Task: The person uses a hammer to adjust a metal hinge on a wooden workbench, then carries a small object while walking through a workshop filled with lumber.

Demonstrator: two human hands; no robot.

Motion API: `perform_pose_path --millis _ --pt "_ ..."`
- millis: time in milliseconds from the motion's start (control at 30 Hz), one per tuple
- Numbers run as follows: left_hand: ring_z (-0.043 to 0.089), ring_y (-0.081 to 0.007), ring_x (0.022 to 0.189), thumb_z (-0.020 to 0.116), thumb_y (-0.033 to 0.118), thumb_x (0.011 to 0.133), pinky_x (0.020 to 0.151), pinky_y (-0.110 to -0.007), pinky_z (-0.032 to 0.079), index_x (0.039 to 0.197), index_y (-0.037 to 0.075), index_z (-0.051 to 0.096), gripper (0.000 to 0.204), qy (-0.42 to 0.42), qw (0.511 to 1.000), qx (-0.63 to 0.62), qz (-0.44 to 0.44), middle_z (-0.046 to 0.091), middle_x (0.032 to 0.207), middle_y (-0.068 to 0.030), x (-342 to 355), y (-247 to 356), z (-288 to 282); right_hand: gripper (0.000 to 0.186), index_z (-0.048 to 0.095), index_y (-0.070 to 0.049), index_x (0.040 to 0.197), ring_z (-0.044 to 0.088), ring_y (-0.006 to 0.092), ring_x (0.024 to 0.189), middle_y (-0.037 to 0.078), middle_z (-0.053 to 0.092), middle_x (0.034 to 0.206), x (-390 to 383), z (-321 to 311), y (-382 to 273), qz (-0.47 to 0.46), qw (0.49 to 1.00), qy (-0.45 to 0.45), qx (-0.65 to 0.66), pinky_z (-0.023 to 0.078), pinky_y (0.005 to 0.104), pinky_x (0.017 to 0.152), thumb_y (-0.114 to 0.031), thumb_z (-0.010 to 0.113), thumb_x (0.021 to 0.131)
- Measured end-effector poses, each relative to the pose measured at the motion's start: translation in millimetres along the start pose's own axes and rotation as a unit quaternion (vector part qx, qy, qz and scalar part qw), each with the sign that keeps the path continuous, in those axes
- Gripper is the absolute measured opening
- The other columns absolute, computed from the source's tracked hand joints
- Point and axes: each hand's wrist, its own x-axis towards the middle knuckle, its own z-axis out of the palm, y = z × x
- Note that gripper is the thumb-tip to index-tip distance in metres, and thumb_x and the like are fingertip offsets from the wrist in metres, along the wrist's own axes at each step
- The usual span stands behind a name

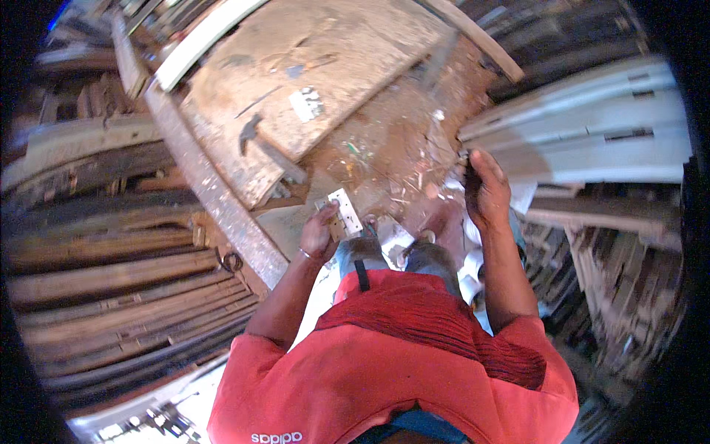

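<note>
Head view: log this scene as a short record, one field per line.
Left hand: gripping a pale plate with holes
Right hand: near the long pale boards; whether it holds anything is unclear
Work surface: worn wooden panel
On the panel: hammer, pale flat piece, thin dark rod
Left side: stacked timber

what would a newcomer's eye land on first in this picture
Probably the bright red shirt, which fills the bottom middle. Next, near the centre, the left hand holds a pale, hinge-like plate with holes in it. Above and left of that, a hammer lies on a big worn board, with stacked timber along the picture's left side.
</note>
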Motion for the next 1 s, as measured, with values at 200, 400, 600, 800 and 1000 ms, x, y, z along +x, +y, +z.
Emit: perform_pose_path --millis 200,400,600,800,1000 --pt "0.065 -0.0204 0.077 0.061 0.016 0.091 0.068 -0.033 0.054 0.095 0.004 0.064 0.013 0.132 0.985 0.043 0.097 0.064 0.081 -0.0056 41 33 1 0.016 0.063 -0.004 0.102 0.064 0.0198 0.080 0.006 0.064 0.088 36 -19 4 0.104 0.994 0.007 0.023 0.053 0.0347 0.075 -0.015 0.063 0.090" --pt "0.066 -0.0250 0.078 0.054 0.011 0.092 0.074 -0.036 0.054 0.099 0.000 0.061 0.015 0.147 0.968 -0.057 0.197 0.064 0.089 -0.0080 106 82 51 0.016 0.063 -0.004 0.102 0.064 0.0190 0.081 0.006 0.064 0.088 99 -59 4 0.253 0.965 -0.054 0.044 0.055 0.0356 0.079 -0.011 0.057 0.089" --pt "0.059 -0.0173 0.110 0.060 0.008 0.094 0.096 -0.030 0.045 0.128 0.000 0.057 0.035 0.192 0.716 0.450 0.498 0.065 0.117 -0.0107 103 108 115 0.020 0.059 0.000 0.108 0.064 0.0245 0.080 0.011 0.062 0.090 166 -46 0 0.329 0.937 -0.114 0.022 0.055 0.0376 0.076 -0.005 0.057 0.088" --pt "0.059 -0.0185 0.111 0.061 0.006 0.093 0.098 -0.031 0.044 0.122 0.001 0.063 0.029 0.264 0.567 0.534 0.569 0.066 0.117 -0.0100 93 128 142 0.016 0.060 -0.003 0.101 0.060 0.0234 0.085 0.007 0.060 0.088 208 35 4 0.389 0.905 -0.171 -0.010 0.051 0.0386 0.082 -0.010 0.062 0.086" --pt "0.068 -0.0287 0.089 0.063 0.005 0.087 0.084 -0.037 0.055 0.117 0.007 0.065 0.030 0.326 0.879 0.075 0.340 0.069 0.099 -0.0100 131 156 83 0.015 0.060 -0.006 0.099 0.059 0.0221 0.089 0.006 0.062 0.093 243 94 66 0.427 0.875 -0.225 -0.016 0.050 0.0385 0.084 -0.014 0.064 0.087"
